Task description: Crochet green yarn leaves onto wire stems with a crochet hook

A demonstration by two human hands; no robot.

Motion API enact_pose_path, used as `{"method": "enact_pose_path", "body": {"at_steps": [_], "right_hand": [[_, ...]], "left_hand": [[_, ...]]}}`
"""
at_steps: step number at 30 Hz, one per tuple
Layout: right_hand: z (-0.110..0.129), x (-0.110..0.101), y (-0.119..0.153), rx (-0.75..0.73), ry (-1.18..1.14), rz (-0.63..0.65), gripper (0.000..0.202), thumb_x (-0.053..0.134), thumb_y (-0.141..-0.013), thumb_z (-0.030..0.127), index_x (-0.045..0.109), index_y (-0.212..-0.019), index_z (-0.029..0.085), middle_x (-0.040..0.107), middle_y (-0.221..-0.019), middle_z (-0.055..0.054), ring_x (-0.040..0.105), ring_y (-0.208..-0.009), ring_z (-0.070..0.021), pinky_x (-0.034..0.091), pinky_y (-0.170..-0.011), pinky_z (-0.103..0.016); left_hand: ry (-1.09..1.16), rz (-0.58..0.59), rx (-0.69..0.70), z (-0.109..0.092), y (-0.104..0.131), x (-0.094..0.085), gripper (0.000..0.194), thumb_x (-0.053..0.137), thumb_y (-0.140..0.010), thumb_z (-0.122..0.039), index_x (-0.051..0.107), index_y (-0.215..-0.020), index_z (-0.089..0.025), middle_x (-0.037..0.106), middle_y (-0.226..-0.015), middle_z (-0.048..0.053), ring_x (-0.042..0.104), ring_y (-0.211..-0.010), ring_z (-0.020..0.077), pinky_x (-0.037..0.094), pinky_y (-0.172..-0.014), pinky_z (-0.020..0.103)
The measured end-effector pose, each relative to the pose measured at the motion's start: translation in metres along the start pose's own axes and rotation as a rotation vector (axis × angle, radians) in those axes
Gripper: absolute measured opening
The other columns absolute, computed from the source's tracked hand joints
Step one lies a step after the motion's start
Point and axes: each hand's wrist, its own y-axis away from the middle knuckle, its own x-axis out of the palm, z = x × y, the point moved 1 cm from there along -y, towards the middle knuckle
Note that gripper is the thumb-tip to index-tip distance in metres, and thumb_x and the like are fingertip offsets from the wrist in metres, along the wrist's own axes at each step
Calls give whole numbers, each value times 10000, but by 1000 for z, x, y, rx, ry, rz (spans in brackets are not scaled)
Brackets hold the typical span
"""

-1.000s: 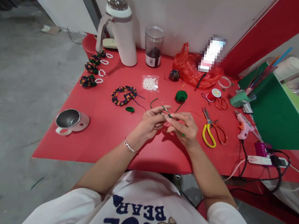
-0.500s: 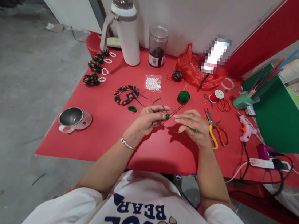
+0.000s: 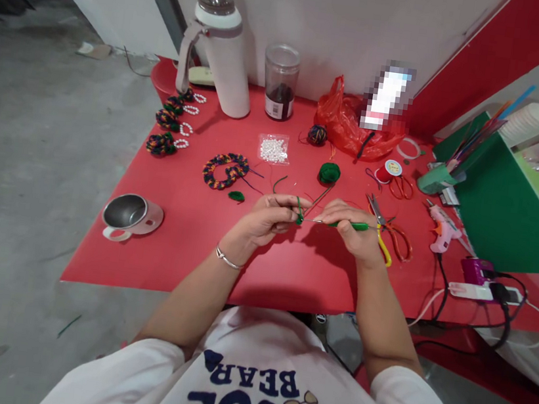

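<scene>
My left hand (image 3: 272,219) pinches a small piece of green crochet (image 3: 299,219), and a green strand runs over its index finger. In my right hand (image 3: 352,229) is a crochet hook (image 3: 359,226) with a green handle; its thin metal shaft points left, the tip at the green piece. Yarn leads back from there to a green yarn ball (image 3: 329,173). A small green crocheted leaf (image 3: 236,196) lies left of my hands, near a multicoloured crocheted strip (image 3: 224,171) curled into a ring.
Pliers (image 3: 380,226) and orange-handled scissors (image 3: 399,242) lie just right of my right hand. A glue gun (image 3: 443,230) and power strip (image 3: 471,291) are farther right. A steel mug (image 3: 133,214) stands left; a pearl bead packet (image 3: 273,149) and tall flask (image 3: 229,57) are behind.
My right hand has turned, so the hook's green handle now shows more fully and lies more level. The green strand over the left index finger stands up more. The view has shifted slightly.
</scene>
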Motion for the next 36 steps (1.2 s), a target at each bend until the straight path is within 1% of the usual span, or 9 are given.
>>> {"method": "enact_pose_path", "body": {"at_steps": [3,6,10,14,18,21,24,30,36], "right_hand": [[-8,13,4,51,-16,-120,494,524,-987,669,812,-971,268,808,-897,-68,769,-891,-227,637,-767,-407],[-7,21,4,-43,250,-138,401,590,-972,622,814,-1057,301,795,-1055,-73,738,-999,-223,628,-860,-421],[-4,24,6,-235,559,-97,312,652,-978,507,782,-1185,313,787,-1153,-85,703,-1013,-219,606,-877,-427],[-7,26,11,-277,639,-143,315,680,-980,431,746,-1262,305,777,-1218,-101,687,-1081,-234,590,-911,-425],[-11,24,11,-221,456,-132,330,640,-978,537,772,-1194,326,795,-1175,-80,717,-1061,-239,587,-931,-455],[-14,18,7,-51,173,-131,384,581,-984,615,802,-1068,313,809,-1064,-68,748,-1002,-241,605,-920,-469],[-17,12,5,105,-14,-124,407,589,-976,634,810,-1002,294,806,-995,-68,751,-992,-240,624,-891,-441],[-20,7,7,161,-118,-96,353,600,-1001,569,816,-976,290,811,-978,-54,751,-966,-231,616,-923,-443],[-23,4,8,193,-171,-75,334,596,-1011,539,812,-945,294,810,-967,-47,758,-956,-240,610,-915,-457]], "left_hand": [[-63,-110,137,5,-1,6,378,870,-551,-142,836,-927,-135,679,-669,21,500,-533,65,327,-492,198],[-126,-224,275,10,-2,12,430,904,-565,-160,823,-987,-139,719,-692,15,602,-632,103,466,-626,224],[-86,-294,303,17,-3,16,546,912,-581,-212,792,-1106,-126,756,-725,17,616,-630,97,474,-634,219],[-14,-278,243,20,-5,16,565,918,-552,-203,786,-1094,-119,734,-671,-1,538,-525,59,396,-532,188],[32,-172,94,16,-6,12,523,939,-521,-209,802,-1020,-127,710,-647,-10,373,-407,16,211,-413,193],[-26,-129,61,9,-4,6,497,959,-515,-211,815,-983,-126,697,-649,-1,455,-458,43,252,-429,193],[-121,-104,55,2,0,2,467,951,-557,-226,824,-995,-125,715,-687,22,451,-476,44,276,-445,197],[-226,-112,85,-4,2,0,402,916,-583,-211,834,-968,-128,697,-683,17,393,-452,29,257,-440,209],[-244,-114,82,-8,3,-4,411,902,-575,-205,831,-974,-134,667,-684,1,399,-453,32,261,-443,214]]}}
